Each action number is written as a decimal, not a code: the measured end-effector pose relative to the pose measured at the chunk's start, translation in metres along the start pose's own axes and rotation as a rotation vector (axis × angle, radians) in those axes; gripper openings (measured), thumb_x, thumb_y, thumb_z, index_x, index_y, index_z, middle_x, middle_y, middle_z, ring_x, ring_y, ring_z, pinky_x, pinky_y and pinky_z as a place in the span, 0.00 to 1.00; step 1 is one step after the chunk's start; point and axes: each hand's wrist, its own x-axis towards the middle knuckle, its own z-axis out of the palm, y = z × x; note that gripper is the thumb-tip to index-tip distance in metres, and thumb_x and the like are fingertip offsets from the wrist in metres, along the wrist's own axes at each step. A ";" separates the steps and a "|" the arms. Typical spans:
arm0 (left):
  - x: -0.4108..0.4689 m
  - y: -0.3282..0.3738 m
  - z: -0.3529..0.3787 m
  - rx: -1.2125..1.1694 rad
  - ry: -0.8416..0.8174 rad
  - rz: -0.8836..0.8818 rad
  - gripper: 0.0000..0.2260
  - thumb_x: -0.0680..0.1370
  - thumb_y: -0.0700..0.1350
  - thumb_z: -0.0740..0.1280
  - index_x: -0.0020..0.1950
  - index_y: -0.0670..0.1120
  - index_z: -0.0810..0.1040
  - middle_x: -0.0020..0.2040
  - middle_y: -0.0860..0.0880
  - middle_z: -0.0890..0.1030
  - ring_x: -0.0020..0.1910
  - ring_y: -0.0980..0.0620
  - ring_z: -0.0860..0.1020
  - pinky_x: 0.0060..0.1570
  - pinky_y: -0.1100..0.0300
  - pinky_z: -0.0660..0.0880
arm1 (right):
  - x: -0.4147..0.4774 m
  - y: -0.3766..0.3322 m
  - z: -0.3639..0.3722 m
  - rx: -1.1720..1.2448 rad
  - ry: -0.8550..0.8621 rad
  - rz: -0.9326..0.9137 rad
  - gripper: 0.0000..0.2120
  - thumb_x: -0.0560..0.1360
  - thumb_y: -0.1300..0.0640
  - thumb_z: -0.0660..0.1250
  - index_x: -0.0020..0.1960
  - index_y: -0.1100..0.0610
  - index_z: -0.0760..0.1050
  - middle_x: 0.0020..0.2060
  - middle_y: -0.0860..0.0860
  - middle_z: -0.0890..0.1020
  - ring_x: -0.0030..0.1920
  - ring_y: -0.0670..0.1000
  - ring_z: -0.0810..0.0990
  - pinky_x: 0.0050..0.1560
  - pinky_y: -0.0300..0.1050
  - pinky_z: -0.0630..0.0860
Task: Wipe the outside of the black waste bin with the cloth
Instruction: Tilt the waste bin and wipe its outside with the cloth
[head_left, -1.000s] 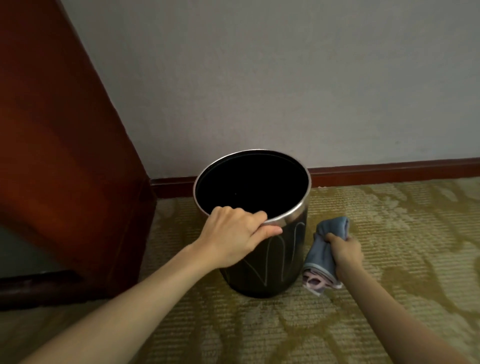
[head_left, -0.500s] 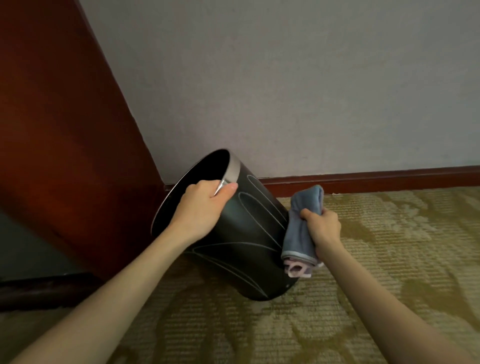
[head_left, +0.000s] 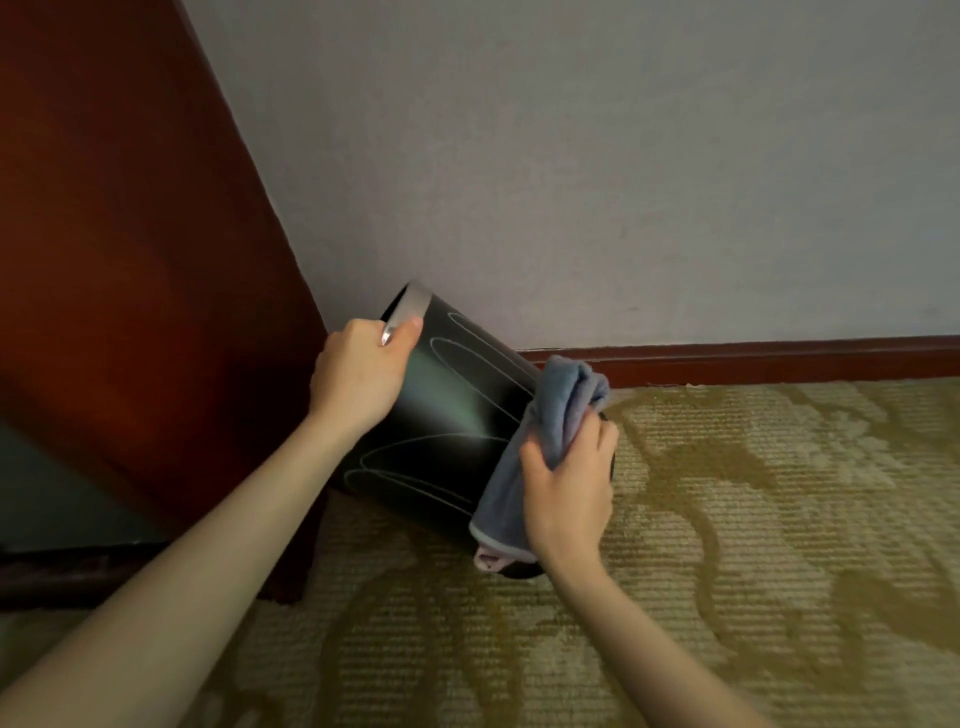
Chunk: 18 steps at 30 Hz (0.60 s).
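Waste bin (head_left: 447, 415): glossy black w/ thin pale line pattern, smooth, shiny metal rim band (head_left: 408, 312) under left hand (head_left: 358, 374). Cloth (head_left: 545, 441) in right hand (head_left: 569, 483): soft grey-blue fabric, matt, pink edge. Carpet (head_left: 727, 519) below hands: ribbed, rough pile. Wall (head_left: 571, 156) matt; wood panel (head_left: 119, 260) & skirting (head_left: 753, 358) semi-gloss.

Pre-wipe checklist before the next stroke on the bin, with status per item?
1. Left hand grips the bin's rim: ok.
2. Bin tilted so its side faces up: ok.
3. Right hand holds the cloth: ok.
4. Cloth touches the bin's side near the base: ok.
5. Bin's base steady on the carpet: cannot tell, hidden by cloth and hand.
6. Side already clean: cannot tell.
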 end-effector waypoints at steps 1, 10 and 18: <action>0.000 -0.001 0.000 -0.001 0.002 0.011 0.23 0.75 0.61 0.58 0.29 0.45 0.71 0.36 0.41 0.77 0.40 0.37 0.76 0.36 0.53 0.66 | -0.006 0.000 0.002 0.021 0.006 -0.032 0.17 0.72 0.52 0.65 0.58 0.56 0.65 0.52 0.51 0.68 0.47 0.52 0.74 0.39 0.47 0.71; -0.008 -0.015 -0.010 0.029 0.028 0.219 0.23 0.79 0.55 0.59 0.28 0.42 0.69 0.27 0.42 0.72 0.35 0.35 0.75 0.34 0.49 0.69 | 0.025 0.005 0.008 0.029 0.076 -0.134 0.10 0.71 0.53 0.66 0.47 0.58 0.71 0.44 0.53 0.72 0.38 0.51 0.72 0.35 0.48 0.69; -0.019 -0.023 -0.012 0.037 0.028 0.266 0.23 0.79 0.54 0.59 0.27 0.45 0.66 0.25 0.46 0.68 0.31 0.36 0.74 0.32 0.48 0.68 | 0.106 0.024 -0.004 -0.020 -0.127 0.239 0.08 0.70 0.50 0.66 0.46 0.53 0.75 0.41 0.55 0.79 0.42 0.60 0.77 0.41 0.49 0.72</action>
